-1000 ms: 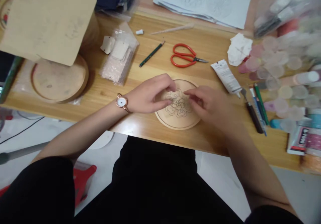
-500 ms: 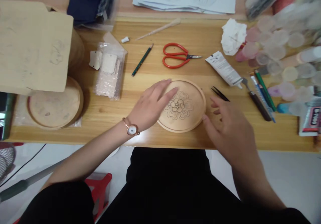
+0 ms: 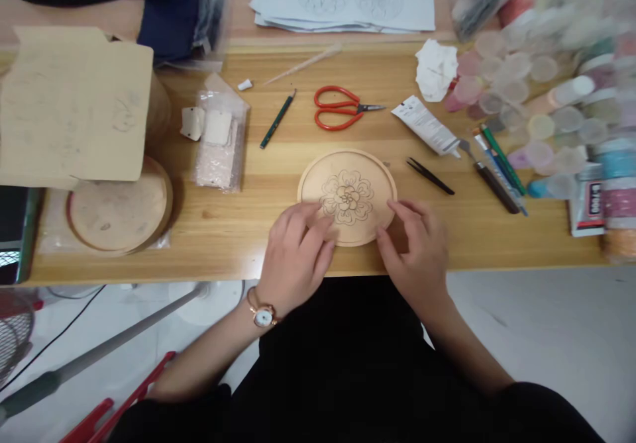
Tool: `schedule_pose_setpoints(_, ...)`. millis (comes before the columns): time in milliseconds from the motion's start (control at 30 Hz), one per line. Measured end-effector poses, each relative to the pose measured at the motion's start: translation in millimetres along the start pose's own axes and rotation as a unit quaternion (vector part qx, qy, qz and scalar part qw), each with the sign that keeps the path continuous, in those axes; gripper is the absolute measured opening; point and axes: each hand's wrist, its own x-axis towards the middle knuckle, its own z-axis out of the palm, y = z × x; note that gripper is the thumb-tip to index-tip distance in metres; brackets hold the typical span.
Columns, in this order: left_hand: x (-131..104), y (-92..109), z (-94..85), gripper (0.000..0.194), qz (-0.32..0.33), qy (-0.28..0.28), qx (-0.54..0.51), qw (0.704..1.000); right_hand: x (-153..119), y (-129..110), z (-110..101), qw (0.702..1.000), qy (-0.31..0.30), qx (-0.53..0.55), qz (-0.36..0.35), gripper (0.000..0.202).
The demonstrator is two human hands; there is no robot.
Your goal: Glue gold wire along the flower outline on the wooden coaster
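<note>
A round wooden disc (image 3: pixel 348 171) with a drawn flower outline lies flat near the front edge of the wooden table (image 3: pixel 238 224). My left hand (image 3: pixel 297 257), with a watch on its wrist, rests its fingers on the disc's lower left rim. At the lower right rim my right hand (image 3: pixel 416 251) touches the disc with spread fingers. Neither hand holds a tool. Black tweezers (image 3: pixel 430 176) lie on the table just right of the disc.
Red scissors (image 3: pixel 342 108), a green pencil (image 3: pixel 278 119) and a white tube (image 3: pixel 424 125) lie behind the disc. Pens and a knife (image 3: pixel 497 165) sit beside many small pots (image 3: pixel 541 92) at the right. A cardboard sheet (image 3: pixel 74 98) and wooden rounds (image 3: pixel 119 208) are at the left.
Both hands drew back from over the flower to the disc's near rim. The tweezers now lie on the table, uncovered after my right hand left the disc's middle. The view shifted.
</note>
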Motion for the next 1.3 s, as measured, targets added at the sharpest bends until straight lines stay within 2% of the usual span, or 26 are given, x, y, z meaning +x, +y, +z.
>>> schedule_pose_setpoints(67, 17, -15, -5.7, 0.016, 0.097, -0.012, 0.036, 0.995, 3, -5, 3, 0.999, 0.043, 0.000, -0.022, 0.024)
schedule_pose_setpoints(133, 33, -28, -7.8, 0.011, 0.194, -0.016, 0.080, 0.978, 7, -13, 8, 0.997, 0.060, 0.019, -0.041, 0.018)
schedule_pose_setpoints(200, 45, -39, -5.6, 0.007, 0.261, -0.019, 0.115, 0.958, 11, -19, 14, 0.997, 0.050, 0.045, -0.044, 0.014)
schedule_pose_setpoints(267, 50, -47, -1.0, 0.005, 0.299, -0.013, 0.117, 0.947, 15, -24, 21, 0.997, 0.038, 0.056, -0.035, 0.013)
schedule_pose_setpoints(433, 45, -57, 3.6, 0.009, 0.291, -0.010, 0.059, 0.955, 17, -26, 32, 0.999, 0.033, 0.035, -0.025, 0.014)
schedule_pose_setpoints(700, 44, -64, 3.9, 0.014, 0.291, -0.048, 0.072, 0.953, 18, -26, 31, 1.000, 0.015, -0.005, -0.024, 0.013)
schedule_pose_setpoints(1300, 45, -62, 9.5, 0.016, 0.281, -0.057, 0.072, 0.955, 19, -27, 33, 0.999, 0.027, -0.004, -0.024, 0.011)
